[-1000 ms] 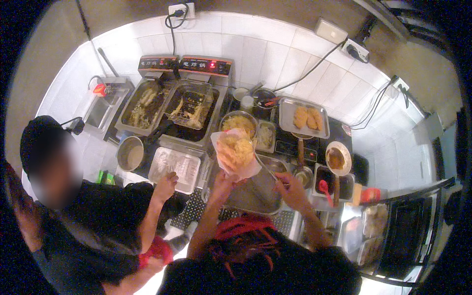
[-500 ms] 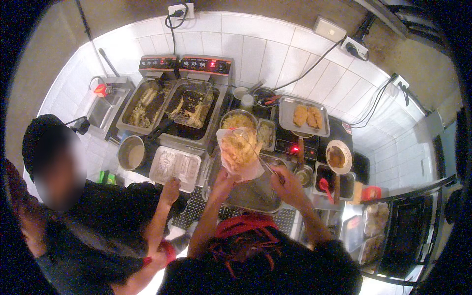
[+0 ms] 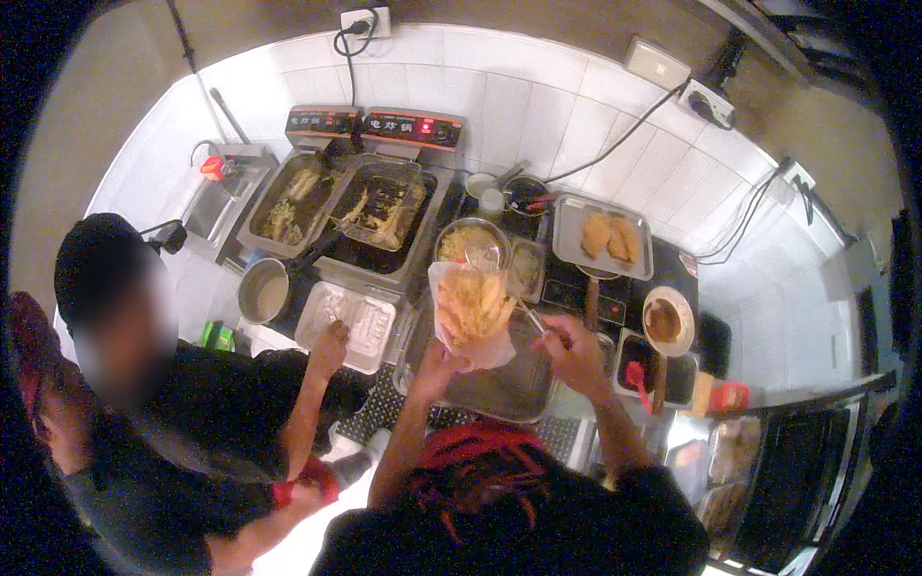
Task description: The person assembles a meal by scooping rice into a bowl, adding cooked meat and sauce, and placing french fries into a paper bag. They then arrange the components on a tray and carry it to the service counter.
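My left hand (image 3: 442, 369) grips the bottom of a white paper bag (image 3: 492, 356). Golden fried strips and pieces (image 3: 471, 303) fill its open top. To the right, my right hand (image 3: 573, 351) is closed around thin metal tongs (image 3: 530, 313), which slant up and left past the bag's edge; their far ends are hard to make out. Directly behind the bag stands a round metal bowl (image 3: 505, 252) with pale yellow food inside. Beneath both hands lies a wide metal tray (image 3: 523, 396).
A co-worker on the left has a hand (image 3: 330, 349) over a white foam tray (image 3: 380, 350). Beyond it are a saucepan (image 3: 264, 292) and a twin-basin fryer (image 3: 389, 278). Back right, a metal tray (image 3: 569, 246) carries fried cutlets; a sauce bowl (image 3: 667, 320) and red spoon (image 3: 636, 374) are nearer.
The tongs, earlier across the food in the bag, now lie farther to its right. My right hand has shifted slightly right. The whole view has turned a little.
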Available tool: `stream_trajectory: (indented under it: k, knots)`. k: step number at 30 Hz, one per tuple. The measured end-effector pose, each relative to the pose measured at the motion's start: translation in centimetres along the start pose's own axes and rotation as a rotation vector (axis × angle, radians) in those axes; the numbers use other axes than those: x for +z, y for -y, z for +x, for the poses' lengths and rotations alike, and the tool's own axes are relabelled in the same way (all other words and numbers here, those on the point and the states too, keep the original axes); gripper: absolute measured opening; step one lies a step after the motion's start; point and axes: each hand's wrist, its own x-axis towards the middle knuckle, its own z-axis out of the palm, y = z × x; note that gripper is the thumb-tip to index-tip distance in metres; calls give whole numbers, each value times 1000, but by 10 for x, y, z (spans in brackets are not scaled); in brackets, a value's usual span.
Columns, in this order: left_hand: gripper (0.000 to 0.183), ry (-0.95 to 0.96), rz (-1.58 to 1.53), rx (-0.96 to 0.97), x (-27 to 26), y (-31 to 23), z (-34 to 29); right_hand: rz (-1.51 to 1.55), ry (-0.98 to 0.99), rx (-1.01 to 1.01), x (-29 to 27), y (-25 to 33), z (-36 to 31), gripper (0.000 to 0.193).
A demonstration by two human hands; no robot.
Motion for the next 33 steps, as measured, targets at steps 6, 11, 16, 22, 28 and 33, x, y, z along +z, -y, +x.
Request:
stream_trajectory:
  k: [6,11,16,22,28,33]
  knots:
    - [71,-275,272,-171,31,-25,-48,257,127,299,-18,-12,43,31]
    - [67,-460,42,-213,45,-14,-104,-214,-154,-31,59,-107,94,33]
    - [63,-581,-60,-271,72,-20,-154,-367,-41,-186,117,-155,107,48]
    - [66,-533,43,-73,72,68,-234,-307,161,-191,112,-257,131,53]
    - [67,-571,4,217,124,65,-304,-582,25,-467,125,-212,124,45]
    - [61,-788,-233,443,182,110,-392,-417,39,-648,165,-144,18,40]
